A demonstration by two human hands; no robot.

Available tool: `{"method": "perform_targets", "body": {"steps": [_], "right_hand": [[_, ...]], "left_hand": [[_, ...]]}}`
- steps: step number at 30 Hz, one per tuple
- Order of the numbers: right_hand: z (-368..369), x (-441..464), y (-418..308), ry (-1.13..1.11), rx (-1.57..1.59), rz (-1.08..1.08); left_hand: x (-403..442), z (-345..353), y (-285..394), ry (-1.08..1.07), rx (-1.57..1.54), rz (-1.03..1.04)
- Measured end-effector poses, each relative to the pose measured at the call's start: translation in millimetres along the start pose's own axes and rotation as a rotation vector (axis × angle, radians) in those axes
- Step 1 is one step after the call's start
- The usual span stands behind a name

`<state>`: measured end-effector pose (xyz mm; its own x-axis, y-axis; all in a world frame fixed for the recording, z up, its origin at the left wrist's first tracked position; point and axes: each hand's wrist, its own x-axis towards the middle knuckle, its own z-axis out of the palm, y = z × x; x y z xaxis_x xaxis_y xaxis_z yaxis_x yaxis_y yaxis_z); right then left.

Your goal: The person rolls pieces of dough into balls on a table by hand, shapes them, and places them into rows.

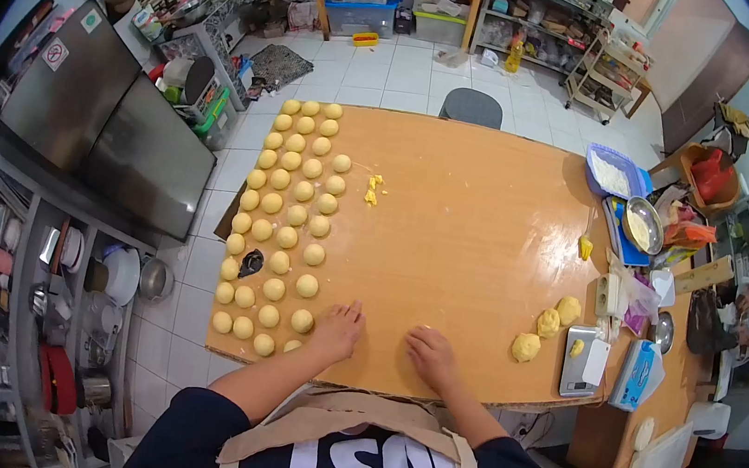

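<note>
My left hand (339, 331) rests on the wooden table (448, 243) near its front edge, fingers stretched out, with nothing in it. Just beside it is a dough ball (302, 321), one of several in rows along the table's left side. Another dough ball (292, 346) is partly hidden by my left forearm. To the right, my right hand (432, 358) lies on the tabletop, its fingers loosely bent and holding nothing I can see. Rougher dough lumps (526, 348) sit farther right, beside a digital scale (578, 371) with a small yellow piece on it.
Small yellow scraps (372, 189) lie toward the back. A dark object (251, 263) sits among the dough balls. Along the right edge are a blue tub of white powder (614, 173), a metal bowl (643, 225) and a tissue pack (638, 374). A stool (472, 108) stands behind the table.
</note>
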<state>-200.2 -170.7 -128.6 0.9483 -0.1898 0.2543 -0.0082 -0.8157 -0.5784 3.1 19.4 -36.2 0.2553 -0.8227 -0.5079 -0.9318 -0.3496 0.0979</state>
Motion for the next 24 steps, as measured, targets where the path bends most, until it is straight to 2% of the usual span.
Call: {"method": "perform_targets", "body": {"steps": [1, 4, 7, 10, 13, 15, 17, 20, 23, 24], "right_hand": [[-10.7, -6.2, 4.3, -0.01, 0.029, -0.023], [-42.6, 35.7, 10.4, -0.033, -0.117, 0.529], [-27.3, 87.9, -1.6, 0.224, -0.023, 0.486], [-28.6, 91.6, -39.1, 0.09, -0.208, 0.199], [-31.6, 75.6, -7.3, 0.159, -0.309, 0.349], [-63.9, 64.7, 28.3, 0.489, 0.118, 0.465], [-95.3, 60.9, 42.1, 0.599, 0.191, 0.634], [-70.5, 49.9, 57.7, 0.34, -0.257, 0.698], [-63.1, 46.4, 30.0, 0.083, -0.487, 0.565], [-61.1, 44.8, 31.8, 0.11, -0.463, 0.565]], "left_hand": [[0.2, 1.6, 0.9, 0.008, -0.006, 0.008], [-0.6, 6.4, 1.2, 0.05, 0.008, 0.018], [4.1, 9.2, 1.9, 0.04, 0.012, 0.001], [4.1, 8.9, 1.2, 0.073, 0.024, 0.018], [4.9, 16.4, -1.4, 0.112, 0.003, 0.028], [2.2, 12.9, 0.3, 0.093, 0.012, 0.024], [2.5, 5.9, -0.6, 0.069, 0.025, 0.022], [4.0, -2.8, -1.9, 0.037, 0.058, 0.037], [12.2, -22.4, -6.2, 0.019, 0.112, 0.07], [17.7, -34.2, -7.6, -0.009, 0.109, 0.066]]}}
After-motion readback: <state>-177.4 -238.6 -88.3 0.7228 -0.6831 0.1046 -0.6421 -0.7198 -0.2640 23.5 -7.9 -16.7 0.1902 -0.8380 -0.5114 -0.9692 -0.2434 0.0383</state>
